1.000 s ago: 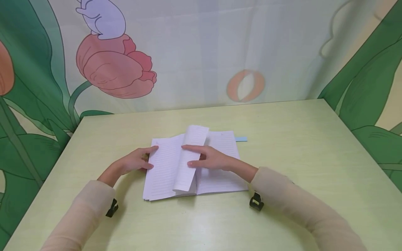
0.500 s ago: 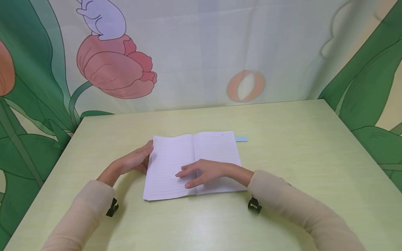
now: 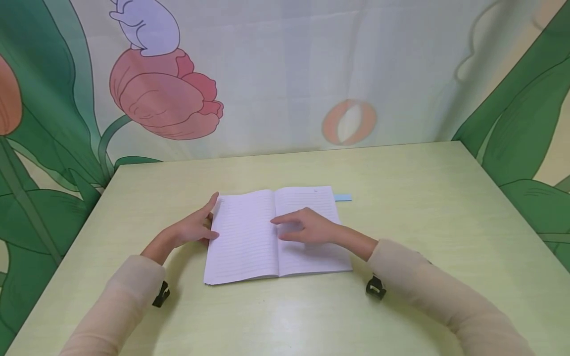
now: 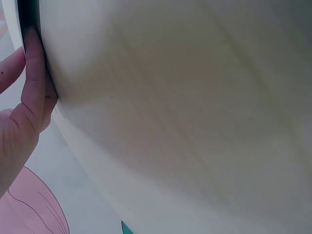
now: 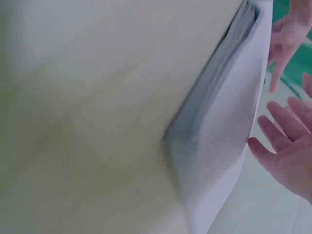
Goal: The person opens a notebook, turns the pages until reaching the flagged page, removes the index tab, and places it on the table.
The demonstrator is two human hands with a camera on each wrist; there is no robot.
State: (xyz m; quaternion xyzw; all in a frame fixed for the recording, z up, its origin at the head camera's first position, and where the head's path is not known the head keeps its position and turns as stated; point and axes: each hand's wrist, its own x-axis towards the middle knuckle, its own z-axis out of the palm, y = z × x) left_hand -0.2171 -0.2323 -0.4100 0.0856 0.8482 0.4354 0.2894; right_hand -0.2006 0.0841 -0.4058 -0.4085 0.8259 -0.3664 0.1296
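Observation:
An open notebook (image 3: 242, 252) with white lined pages lies on the table, both pages flat. My left hand (image 3: 193, 228) holds its left edge, thumb on top of the page and index finger pointing up along the border. In the left wrist view, the fingers of this hand (image 4: 29, 102) reach in at the dark edge of the notebook. Over the right-hand page hovers my right hand (image 3: 316, 227), index finger extended toward the centre fold and thumb below it. The right wrist view has the right hand (image 5: 292, 156) with spread fingers beside the raised page surface (image 5: 224, 131).
A light blue strip (image 3: 343, 197) sticks out past the notebook's right edge. The pale wooden table (image 3: 423, 198) surrounds the notebook. Behind it hangs a printed curtain (image 3: 267, 74) with flowers and leaves. Each sleeve has a small black device (image 3: 376, 287) under the cuff.
A page that stood half turned under the right hand now lies flat on the left. The right hand dipped lower, then moved up and right. The left thumb came back onto the page edge.

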